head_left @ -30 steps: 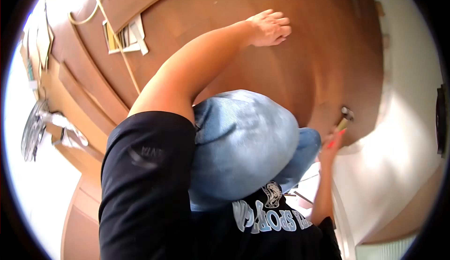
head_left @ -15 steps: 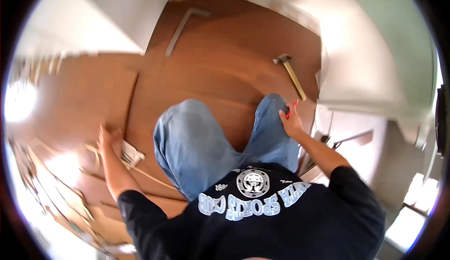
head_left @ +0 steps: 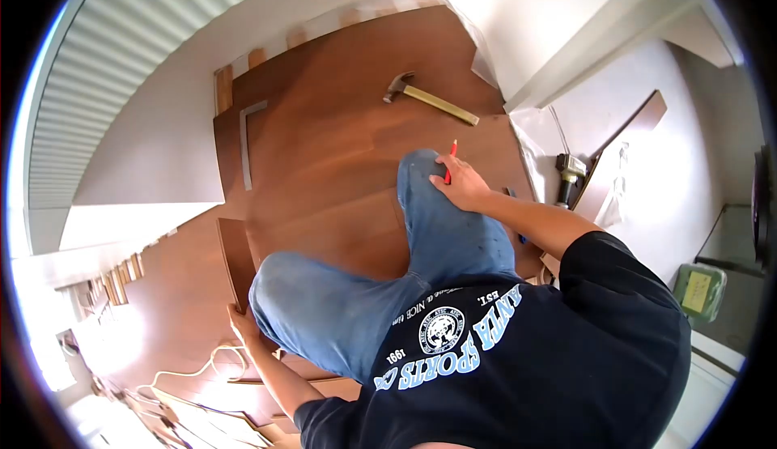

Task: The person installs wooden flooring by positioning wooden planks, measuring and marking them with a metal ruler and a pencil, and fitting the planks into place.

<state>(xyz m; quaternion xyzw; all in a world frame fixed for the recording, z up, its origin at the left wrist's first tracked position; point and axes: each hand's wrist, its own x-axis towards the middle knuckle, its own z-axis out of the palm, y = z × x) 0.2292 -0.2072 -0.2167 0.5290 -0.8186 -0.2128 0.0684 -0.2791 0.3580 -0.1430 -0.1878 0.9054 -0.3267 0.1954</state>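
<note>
Head view: the left hand (head_left: pixel 243 325) grips the near end of a brown plank (head_left: pixel 236 261) beside the knee; a metal square (head_left: pixel 246 145) and a hammer (head_left: pixel 433 104) lie on the brown floor (head_left: pixel 324 165). The right hand (head_left: pixel 464 185), at the other knee, grasps a red pencil (head_left: pixel 452 162). The black shirt (head_left: pixel 558 360) reads "ANTA SPORTS C…", "EST." and "1991".

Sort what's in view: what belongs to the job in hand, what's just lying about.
Seem to belong:
red pencil, in the right hand
plank, at the left hand
metal square and hammer, on the floor

Seem just lying about:
drill, off to the right
green box, further right
</note>
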